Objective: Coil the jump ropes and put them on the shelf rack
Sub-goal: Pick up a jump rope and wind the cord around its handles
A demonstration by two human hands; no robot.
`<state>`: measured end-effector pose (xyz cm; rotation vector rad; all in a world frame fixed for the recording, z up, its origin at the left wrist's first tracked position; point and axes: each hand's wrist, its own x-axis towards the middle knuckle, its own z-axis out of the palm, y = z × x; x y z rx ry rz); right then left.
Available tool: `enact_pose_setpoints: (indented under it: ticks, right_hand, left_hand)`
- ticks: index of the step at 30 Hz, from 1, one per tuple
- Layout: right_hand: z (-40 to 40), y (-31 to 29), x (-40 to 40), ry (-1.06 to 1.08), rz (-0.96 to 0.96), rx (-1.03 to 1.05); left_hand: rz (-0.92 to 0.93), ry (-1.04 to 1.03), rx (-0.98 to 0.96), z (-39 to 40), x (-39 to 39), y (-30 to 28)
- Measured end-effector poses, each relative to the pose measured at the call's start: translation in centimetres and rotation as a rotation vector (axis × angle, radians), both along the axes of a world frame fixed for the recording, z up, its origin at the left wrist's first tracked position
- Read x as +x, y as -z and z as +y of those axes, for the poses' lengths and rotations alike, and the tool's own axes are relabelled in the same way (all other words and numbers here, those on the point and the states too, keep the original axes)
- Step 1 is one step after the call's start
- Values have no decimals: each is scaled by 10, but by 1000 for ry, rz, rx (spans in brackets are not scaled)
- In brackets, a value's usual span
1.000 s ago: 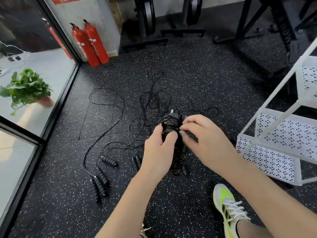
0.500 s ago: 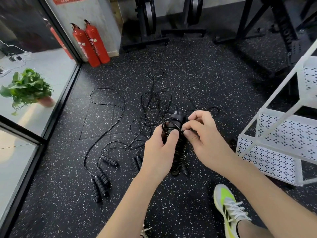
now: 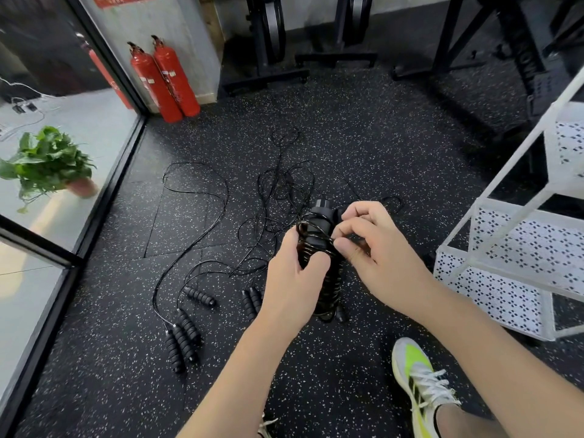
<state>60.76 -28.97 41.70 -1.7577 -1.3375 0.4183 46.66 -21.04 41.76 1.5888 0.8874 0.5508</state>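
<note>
My left hand [image 3: 294, 282] grips a black jump rope bundle [image 3: 319, 235], its handles held upright with thin cord wound round them. My right hand [image 3: 376, 254] pinches the cord at the bundle's upper right side. Several more black jump ropes lie loose on the speckled floor: tangled cords [image 3: 278, 197] beyond my hands, ribbed handles [image 3: 181, 339] at the lower left and another handle pair [image 3: 251, 300] just left of my wrist. The white perforated shelf rack [image 3: 518, 248] stands on the right, close to my right hand.
Two red fire extinguishers [image 3: 164, 80] stand by the wall at the back left. A glass wall [image 3: 63, 184] with a potted plant [image 3: 47, 165] behind it runs along the left. Black gym machine frames [image 3: 458, 42] fill the back. My shoe [image 3: 417, 380] is at the lower right.
My right hand has moved slightly up and round the top of the bundle, drawing the cord with it. The left hand keeps its grip in the same place.
</note>
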Motion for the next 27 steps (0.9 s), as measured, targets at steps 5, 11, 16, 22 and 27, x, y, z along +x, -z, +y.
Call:
enact_pose_setpoints:
  ticks: [5, 11, 16, 22, 27]
  right_hand:
    - [-4, -6, 13, -96, 14, -18]
    - [-7, -10, 21, -94, 61, -16]
    - [-8, -15, 26, -92, 209, -67]
    - [-6, -8, 20, -61, 66, -81]
    - [1, 9, -1, 23, -50, -54]
  left_hand:
    - [-12, -21, 12, -1, 0, -1]
    - [-27, 4, 64, -3, 1, 1]
    - [-25, 22, 45, -3, 0, 3]
    - [2, 24, 59, -2, 1, 8]
    - [55, -100, 100, 1, 1, 8]
